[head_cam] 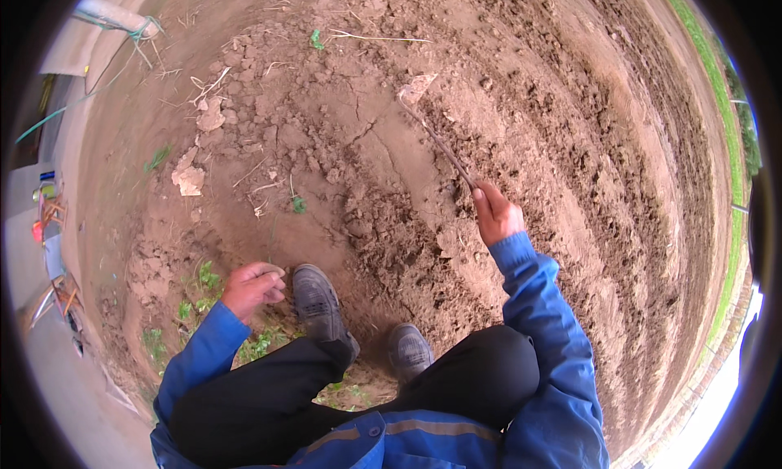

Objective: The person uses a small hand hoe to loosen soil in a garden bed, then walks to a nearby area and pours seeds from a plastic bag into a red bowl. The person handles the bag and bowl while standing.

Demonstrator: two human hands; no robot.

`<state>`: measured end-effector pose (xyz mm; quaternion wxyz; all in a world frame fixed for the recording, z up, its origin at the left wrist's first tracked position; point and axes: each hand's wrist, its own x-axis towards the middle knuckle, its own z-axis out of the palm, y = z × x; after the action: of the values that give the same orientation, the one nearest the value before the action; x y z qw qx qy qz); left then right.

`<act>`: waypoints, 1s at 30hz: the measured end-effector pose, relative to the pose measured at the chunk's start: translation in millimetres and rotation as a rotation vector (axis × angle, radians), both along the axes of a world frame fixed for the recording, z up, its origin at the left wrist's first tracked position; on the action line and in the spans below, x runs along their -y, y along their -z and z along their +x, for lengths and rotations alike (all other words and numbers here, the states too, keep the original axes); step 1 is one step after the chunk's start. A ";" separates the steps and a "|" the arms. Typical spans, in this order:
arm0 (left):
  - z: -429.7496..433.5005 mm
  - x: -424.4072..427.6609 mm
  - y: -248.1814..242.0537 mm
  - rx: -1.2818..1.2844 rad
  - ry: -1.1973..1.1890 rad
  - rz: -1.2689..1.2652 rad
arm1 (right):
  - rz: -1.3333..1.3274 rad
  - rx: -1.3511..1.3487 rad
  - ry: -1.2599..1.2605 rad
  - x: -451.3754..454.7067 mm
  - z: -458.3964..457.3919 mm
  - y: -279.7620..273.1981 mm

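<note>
My right hand [499, 215] grips the end of a thin, dark-handled hand hoe [441, 142]. Its soil-caked blade [418, 88] rests on or just above the bare earth, ahead of me and slightly to the right. Beside my left shoe [316, 298], my left hand [255, 287] hovers with its fingers curled and the thumb near the fingertips. Whether something small is pinched there cannot be made out. A small green weed [299, 204] lies on the soil beyond that hand. Leafy green plants [208, 276] grow next to my left forearm.
Tilled, clumpy soil [550, 102] stretches off to the right. Pale dry clods [188, 174] and straw-like stalks [382, 37] lie ahead. At upper left stands a pole [116, 17] tied with green cord [73, 104]. Wooden stools [64, 295] stand on a paved strip [67, 371] at left.
</note>
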<state>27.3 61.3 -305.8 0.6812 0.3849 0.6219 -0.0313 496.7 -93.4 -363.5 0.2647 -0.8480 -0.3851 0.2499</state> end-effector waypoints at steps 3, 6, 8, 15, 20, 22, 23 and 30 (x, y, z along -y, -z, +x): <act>4.8 -1.4 -0.7 0.025 0.004 -0.013 | 0.142 -0.058 0.076 9.5 4.3 11.6; 9.5 -3.0 -2.8 0.032 0.000 -0.012 | 0.221 -0.103 0.178 3.5 8.8 21.3; 12.5 -2.8 -4.3 0.028 -0.004 -0.013 | 0.212 -0.143 0.174 0.6 8.4 17.2; 22.3 -22.6 -9.2 0.037 -0.026 -0.025 | 0.225 -0.420 0.188 -5.2 -0.7 19.0; -2.1 -87.7 2.3 -0.036 -0.023 0.401 | 0.047 -0.940 0.333 2.8 -20.6 -3.3; -25.0 -126.8 23.5 -0.203 0.443 1.158 | -0.077 -1.065 0.376 7.9 -23.3 -14.6; -24.1 -143.9 31.7 -0.251 0.642 1.371 | -0.078 -1.080 0.363 12.6 -23.3 -16.6; 99.2 -163.0 -2.0 -0.123 0.407 0.516 | -0.148 -1.079 0.215 2.3 -50.9 -96.0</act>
<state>126.5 224.3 -303.7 0.5023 0.6585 0.5596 -0.0311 445.9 -95.6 -267.6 0.3879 -0.6508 -0.0876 0.6468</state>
